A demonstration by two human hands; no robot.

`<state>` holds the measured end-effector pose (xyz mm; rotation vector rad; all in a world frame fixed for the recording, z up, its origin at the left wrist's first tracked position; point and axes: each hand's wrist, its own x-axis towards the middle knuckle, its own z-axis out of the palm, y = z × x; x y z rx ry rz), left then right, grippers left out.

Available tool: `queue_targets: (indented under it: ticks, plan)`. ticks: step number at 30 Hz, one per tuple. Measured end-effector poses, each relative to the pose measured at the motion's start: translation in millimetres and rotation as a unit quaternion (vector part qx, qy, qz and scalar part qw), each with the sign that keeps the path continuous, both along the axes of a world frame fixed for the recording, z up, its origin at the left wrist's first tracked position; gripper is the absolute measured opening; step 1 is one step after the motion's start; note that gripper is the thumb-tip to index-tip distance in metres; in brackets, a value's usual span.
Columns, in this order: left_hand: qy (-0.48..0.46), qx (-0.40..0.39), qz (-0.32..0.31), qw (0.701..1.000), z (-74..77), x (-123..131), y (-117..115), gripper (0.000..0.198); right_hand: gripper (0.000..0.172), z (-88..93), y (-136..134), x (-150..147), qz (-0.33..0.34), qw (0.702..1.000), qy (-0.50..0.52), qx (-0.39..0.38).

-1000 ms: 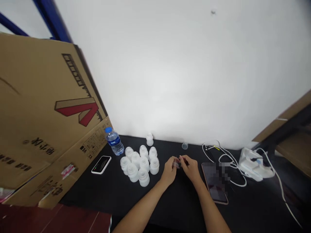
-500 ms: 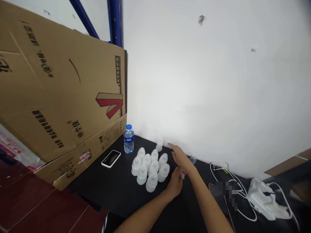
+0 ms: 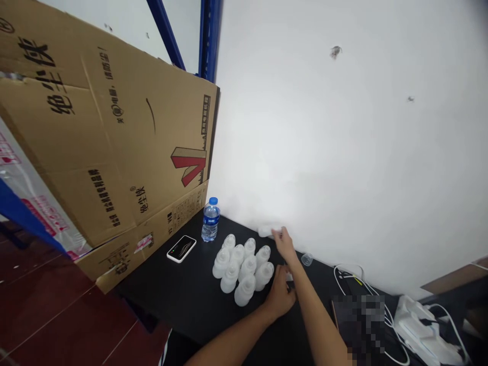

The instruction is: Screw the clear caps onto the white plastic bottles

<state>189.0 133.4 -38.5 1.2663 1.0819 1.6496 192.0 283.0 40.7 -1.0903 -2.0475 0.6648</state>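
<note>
My right hand (image 3: 285, 246) grips a small white plastic bottle (image 3: 265, 231) by its neck end, close to the wall. That bottle lies tilted on its side, pointing left. Nearer to me, my left hand (image 3: 280, 295) is closed with a small translucent piece (image 3: 290, 277) at its fingers; its exact kind is too small to tell. Left of my hands, several white bottles with clear tops (image 3: 247, 268) stand upright in a tight group on the black table (image 3: 183, 300). A clear cup-like cap (image 3: 307, 259) lies right of my right hand.
A water bottle with a blue cap (image 3: 211, 219) and a white-framed phone-like device (image 3: 182, 248) are at the left. The large cardboard box (image 3: 152, 137) borders that side. White cables (image 3: 375, 290) and a white power strip (image 3: 425, 325) are at the right. A white wall (image 3: 324, 152) rises behind.
My right hand has gone from open beside the lone white bottle to gripping it, and the bottle has tipped from upright. My left hand stays low by the bottle group. The view has shifted left.
</note>
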Motion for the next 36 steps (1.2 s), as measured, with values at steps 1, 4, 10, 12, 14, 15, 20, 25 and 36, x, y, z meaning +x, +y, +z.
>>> queue_targets:
  ticks: [1,4,10,12,14,15,20,25,36]
  plan:
    - [0.003,-0.006,0.015,1.000,0.8,0.0,-0.7,0.056,0.033,0.5,-0.6,15.6,-0.019,1.000,0.023,-0.004]
    - [-0.006,-0.005,0.046,0.999,4.7,-1.2,-2.1,0.043,0.042,0.1,-5.8,68.8,-0.097,0.951,0.283,-0.073]
    - [-0.062,-0.001,0.104,0.993,12.0,-7.7,-1.1,0.036,0.058,-7.7,-38.9,144.0,-0.128,0.852,0.489,-0.137]
    - [-0.085,-0.008,0.102,0.991,12.3,-9.3,0.2,0.042,0.050,-11.4,-52.3,150.9,-0.093,0.831,0.524,-0.162]
    - [-0.108,-0.025,0.091,0.990,12.3,-10.7,1.3,0.047,0.044,-15.7,-63.6,152.6,-0.062,0.818,0.538,-0.195]
    - [-0.117,-0.034,0.084,0.989,12.6,-11.6,1.7,0.049,0.045,-18.0,-68.1,152.6,-0.053,0.817,0.532,-0.214]
    - [-0.117,-0.068,0.063,0.989,20.3,-17.6,1.4,0.052,0.059,-27.8,-79.6,153.0,-0.013,0.889,0.348,-0.298]
    - [-0.082,-0.063,0.079,0.992,25.1,-21.0,-1.7,0.052,0.056,-32.6,-85.4,150.2,0.069,0.973,0.129,-0.181]
    - [-0.025,-0.074,0.080,0.994,10.3,-22.5,2.7,0.054,0.043,-26.9,-97.2,140.6,0.014,0.998,-0.058,0.001]
